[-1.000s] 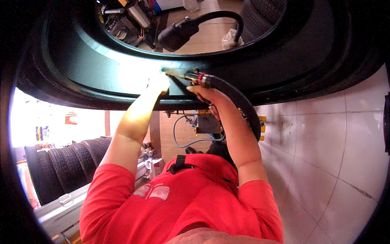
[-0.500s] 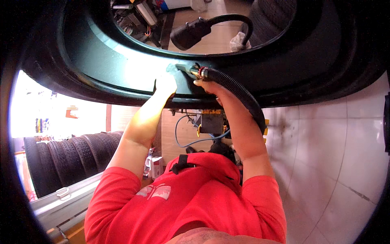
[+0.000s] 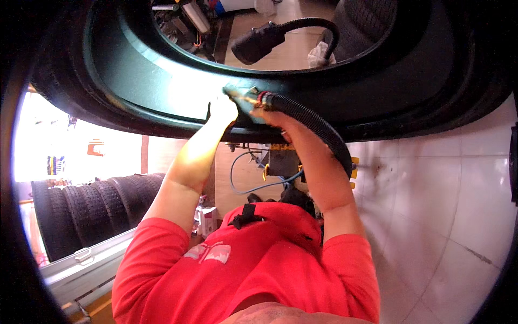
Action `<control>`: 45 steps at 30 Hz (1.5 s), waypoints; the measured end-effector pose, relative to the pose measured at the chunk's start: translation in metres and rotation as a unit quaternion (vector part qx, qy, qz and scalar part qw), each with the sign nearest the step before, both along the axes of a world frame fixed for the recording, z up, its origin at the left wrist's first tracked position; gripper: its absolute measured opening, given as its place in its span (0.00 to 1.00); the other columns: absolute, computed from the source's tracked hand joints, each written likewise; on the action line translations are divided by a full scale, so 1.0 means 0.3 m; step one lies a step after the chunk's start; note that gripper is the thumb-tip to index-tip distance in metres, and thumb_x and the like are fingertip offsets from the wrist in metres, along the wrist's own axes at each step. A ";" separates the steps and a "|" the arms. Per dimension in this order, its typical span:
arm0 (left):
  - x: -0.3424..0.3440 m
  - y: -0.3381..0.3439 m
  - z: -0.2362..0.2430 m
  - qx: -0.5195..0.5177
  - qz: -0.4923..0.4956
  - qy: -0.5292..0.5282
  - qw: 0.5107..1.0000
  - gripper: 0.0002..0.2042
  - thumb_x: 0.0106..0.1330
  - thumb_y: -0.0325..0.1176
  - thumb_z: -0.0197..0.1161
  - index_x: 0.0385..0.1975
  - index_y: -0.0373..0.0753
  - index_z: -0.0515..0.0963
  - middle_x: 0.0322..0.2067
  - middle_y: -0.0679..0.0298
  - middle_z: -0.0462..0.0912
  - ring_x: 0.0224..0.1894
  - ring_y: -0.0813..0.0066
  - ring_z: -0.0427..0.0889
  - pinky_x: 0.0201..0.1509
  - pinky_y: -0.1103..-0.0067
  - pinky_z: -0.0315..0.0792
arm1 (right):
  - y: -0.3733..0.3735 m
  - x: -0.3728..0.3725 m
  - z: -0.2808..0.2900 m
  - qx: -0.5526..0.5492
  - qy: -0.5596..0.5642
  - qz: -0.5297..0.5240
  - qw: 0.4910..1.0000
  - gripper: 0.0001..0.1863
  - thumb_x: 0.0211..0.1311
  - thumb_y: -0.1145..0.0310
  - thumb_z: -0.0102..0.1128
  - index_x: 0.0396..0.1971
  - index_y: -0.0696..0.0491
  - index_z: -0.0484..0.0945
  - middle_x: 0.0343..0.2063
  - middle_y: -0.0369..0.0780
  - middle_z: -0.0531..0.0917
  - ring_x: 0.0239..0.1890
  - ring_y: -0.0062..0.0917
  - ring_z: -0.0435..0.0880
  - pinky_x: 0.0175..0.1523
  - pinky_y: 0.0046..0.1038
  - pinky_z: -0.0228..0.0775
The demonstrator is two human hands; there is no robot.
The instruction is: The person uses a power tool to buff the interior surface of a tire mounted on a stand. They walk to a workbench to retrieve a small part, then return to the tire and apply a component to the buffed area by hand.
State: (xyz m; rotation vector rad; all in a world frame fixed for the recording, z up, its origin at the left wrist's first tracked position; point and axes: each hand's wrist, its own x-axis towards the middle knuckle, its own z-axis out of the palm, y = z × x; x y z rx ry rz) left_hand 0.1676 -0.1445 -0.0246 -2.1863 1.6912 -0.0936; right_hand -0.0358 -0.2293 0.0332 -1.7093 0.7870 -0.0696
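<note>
Both my arms reach into a large black tire [image 3: 404,102], whose inner wall curves across the upper view. My right hand [image 3: 271,117] is closed around the nozzle [image 3: 245,97] at the end of a black corrugated hose [image 3: 315,121]; a red band shows at the joint. The nozzle's tip is smeared by motion and lies against the tire's inner surface. Close to that tip is my left hand [image 3: 222,110], washed out by bright light, so its fingers cannot be made out. The hose runs back over my right forearm.
A dark lamp-like head [image 3: 258,44] on a bent flexible neck stands beyond the tire's rim. Below the tire sit a dark stand [image 3: 283,162] and a blue air line [image 3: 233,175]. A row of tires [image 3: 97,210] stands at left; a white tiled surface [image 3: 421,205] spreads at right.
The nozzle and my right hand have shifted slightly to the left and down, and are now blurred. My left hand has barely moved, staying beside the tip.
</note>
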 end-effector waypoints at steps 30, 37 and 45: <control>-0.071 -0.025 0.078 0.032 0.046 0.066 0.996 0.14 0.59 0.44 0.51 0.40 0.50 0.80 0.45 0.64 0.80 0.48 0.64 0.76 0.49 0.63 0.66 | 0.129 0.241 0.189 0.230 -0.241 -0.010 0.943 0.15 0.53 0.54 0.66 0.19 0.47 0.74 0.11 0.29 0.69 0.13 0.14 0.64 0.20 0.19 0.51; -0.063 0.004 0.074 0.031 0.039 0.058 0.997 0.15 0.59 0.43 0.50 0.41 0.49 0.80 0.46 0.63 0.80 0.50 0.64 0.76 0.50 0.63 0.66 | 0.171 0.139 0.247 0.312 -0.316 -0.038 0.895 0.09 0.54 0.66 0.67 0.29 0.52 0.76 0.14 0.31 0.72 0.11 0.14 0.67 0.17 0.18 0.59; -0.068 0.007 0.053 0.032 0.028 0.049 0.998 0.16 0.59 0.43 0.50 0.41 0.48 0.80 0.47 0.61 0.79 0.52 0.64 0.75 0.52 0.63 0.65 | 0.171 0.042 0.167 0.221 -0.175 -0.043 0.958 0.10 0.57 0.62 0.63 0.23 0.52 0.75 0.11 0.32 0.72 0.11 0.16 0.69 0.18 0.21 0.59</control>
